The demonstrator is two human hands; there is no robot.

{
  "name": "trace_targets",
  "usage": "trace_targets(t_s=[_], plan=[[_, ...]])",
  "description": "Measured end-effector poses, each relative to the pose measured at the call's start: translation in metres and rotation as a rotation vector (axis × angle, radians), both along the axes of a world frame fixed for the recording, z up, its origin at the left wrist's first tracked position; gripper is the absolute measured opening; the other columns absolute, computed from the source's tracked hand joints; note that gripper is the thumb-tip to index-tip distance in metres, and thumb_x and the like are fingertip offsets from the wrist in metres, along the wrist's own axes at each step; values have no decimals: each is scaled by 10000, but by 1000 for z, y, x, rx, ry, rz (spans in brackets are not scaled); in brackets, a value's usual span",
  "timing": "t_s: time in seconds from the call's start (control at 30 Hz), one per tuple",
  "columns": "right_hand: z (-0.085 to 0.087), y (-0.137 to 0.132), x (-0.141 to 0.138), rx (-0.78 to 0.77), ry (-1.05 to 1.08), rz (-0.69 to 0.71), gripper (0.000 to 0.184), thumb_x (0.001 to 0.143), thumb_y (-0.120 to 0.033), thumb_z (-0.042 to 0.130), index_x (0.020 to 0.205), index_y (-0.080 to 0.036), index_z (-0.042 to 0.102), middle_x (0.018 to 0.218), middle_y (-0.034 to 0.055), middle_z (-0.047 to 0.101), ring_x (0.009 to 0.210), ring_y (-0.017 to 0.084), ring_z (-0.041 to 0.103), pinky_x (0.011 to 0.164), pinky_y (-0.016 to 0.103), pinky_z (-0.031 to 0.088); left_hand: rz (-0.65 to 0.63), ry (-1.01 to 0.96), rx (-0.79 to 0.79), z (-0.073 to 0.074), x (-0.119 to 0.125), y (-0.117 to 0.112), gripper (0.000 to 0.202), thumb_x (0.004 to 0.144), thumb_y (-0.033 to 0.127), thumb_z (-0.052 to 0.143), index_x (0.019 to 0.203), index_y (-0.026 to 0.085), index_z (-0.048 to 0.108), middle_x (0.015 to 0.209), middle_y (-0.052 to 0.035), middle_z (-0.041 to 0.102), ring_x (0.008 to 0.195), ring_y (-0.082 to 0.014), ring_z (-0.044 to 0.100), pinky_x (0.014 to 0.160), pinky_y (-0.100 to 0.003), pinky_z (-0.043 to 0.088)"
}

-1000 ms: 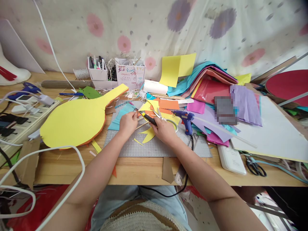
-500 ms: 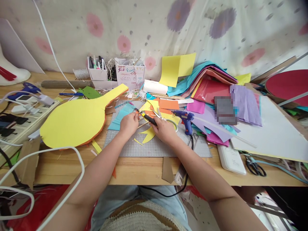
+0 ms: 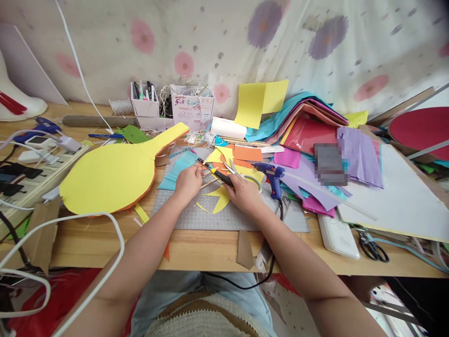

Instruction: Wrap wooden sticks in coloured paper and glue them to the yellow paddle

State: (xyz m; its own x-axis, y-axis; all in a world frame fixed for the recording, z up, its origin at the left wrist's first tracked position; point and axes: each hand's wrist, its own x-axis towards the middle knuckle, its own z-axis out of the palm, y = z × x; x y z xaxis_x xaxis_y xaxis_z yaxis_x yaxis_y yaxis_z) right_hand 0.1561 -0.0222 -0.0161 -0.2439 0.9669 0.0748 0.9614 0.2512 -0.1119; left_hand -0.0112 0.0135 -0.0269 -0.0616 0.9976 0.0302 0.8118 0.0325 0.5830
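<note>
My right hand [image 3: 244,193] is closed round a yellow and black utility knife [image 3: 216,172], its tip pointing up and left towards my left hand. My left hand [image 3: 188,181] is closed on a thin wooden stick [image 3: 207,182] and small paper pieces, pinning them to the grey cutting mat [image 3: 224,216]. A curved yellow paper cut-out [image 3: 221,200] lies on the mat between my hands. A small pair of scissors [image 3: 229,167] rests just behind the knife.
A large yellow paddle-shaped cut-out [image 3: 115,171] lies to the left. A blue glue gun [image 3: 272,177] stands right of my hand, its cable dropping over the desk edge. Coloured paper sheets [image 3: 308,131] pile up at the back right, a white board [image 3: 396,196] and black scissors [image 3: 372,245] further right.
The hands have barely moved; the view has shifted slightly downward, and the yellow cut-out has turned a little on the mat.
</note>
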Motion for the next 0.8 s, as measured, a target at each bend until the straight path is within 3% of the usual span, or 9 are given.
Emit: trace_targets(t_s=[0.8], plan=[[-1,2,2,4,-33,-8,287,893,-377,328,1029,-197,505,965,84,642,838,199,592,628,257,347,-51,-85,-32,-2,-1,2,354,861,316,312,752,180,621,771,-54,671,733,-176,598,663,-266,405]])
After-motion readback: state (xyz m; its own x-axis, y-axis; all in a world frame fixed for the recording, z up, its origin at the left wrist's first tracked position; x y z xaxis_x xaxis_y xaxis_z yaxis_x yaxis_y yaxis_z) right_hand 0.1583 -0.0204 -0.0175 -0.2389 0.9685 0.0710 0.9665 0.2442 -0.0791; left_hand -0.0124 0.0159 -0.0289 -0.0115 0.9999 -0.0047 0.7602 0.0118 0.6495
